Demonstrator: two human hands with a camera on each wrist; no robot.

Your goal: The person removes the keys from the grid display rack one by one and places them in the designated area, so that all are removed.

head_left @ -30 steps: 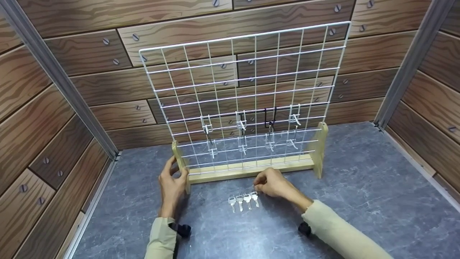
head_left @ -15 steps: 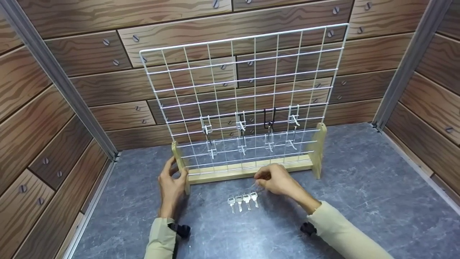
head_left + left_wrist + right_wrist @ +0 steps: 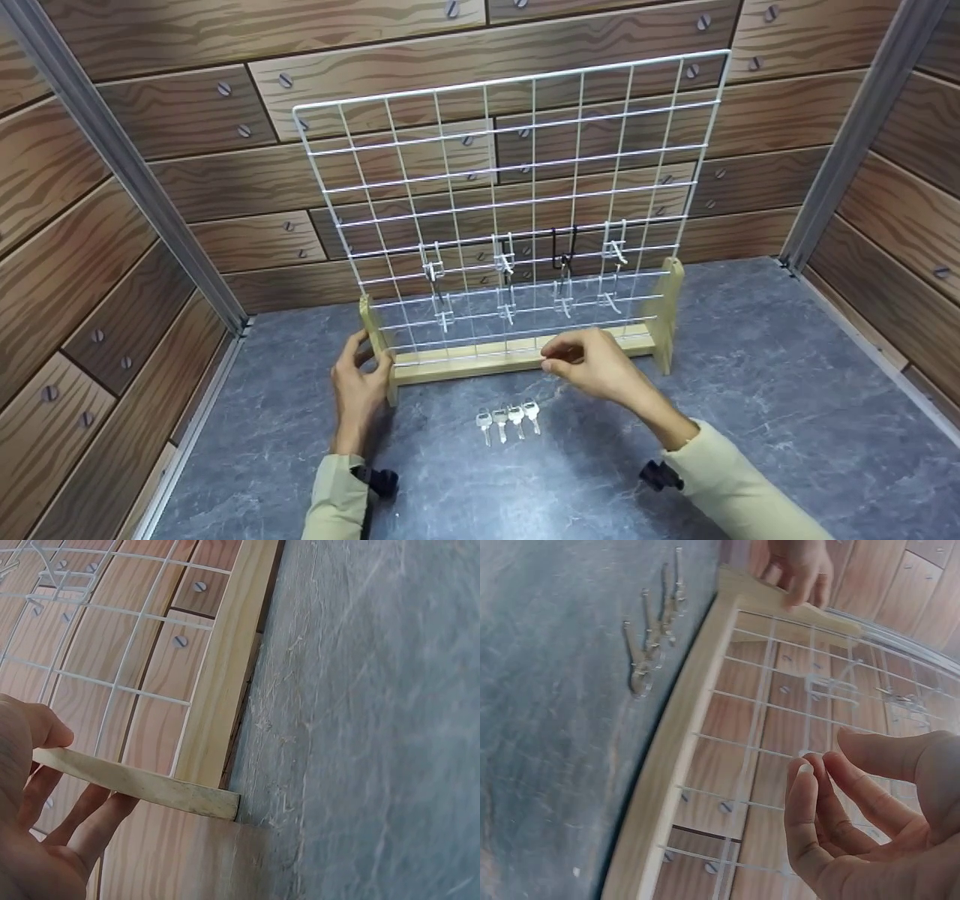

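A white wire grid rack [image 3: 487, 83] stands upright in a pale wooden base [image 3: 517, 346]. My left hand [image 3: 360, 386] grips the left wooden upright [image 3: 150, 786], thumb on one side and fingers on the other. Several silver keys [image 3: 501, 425] lie in a row on the grey surface in front of the base. My right hand [image 3: 600, 367] hovers above and to the right of them, near the base's front edge. Its fingers are loosely bent, and the right wrist view shows nothing held between thumb and fingertips.
White hooks [image 3: 431, 268] and a black hook [image 3: 564, 259] hang in two rows on the grid's lower part. The right wooden upright [image 3: 665, 315] stands beyond my right hand. Wood-patterned walls [image 3: 187, 112] enclose the back and sides.
My right hand has lifted away from the rightmost key, moving up and right, and its fingers have loosened. The left hand keeps its grip. The keys stay in place.
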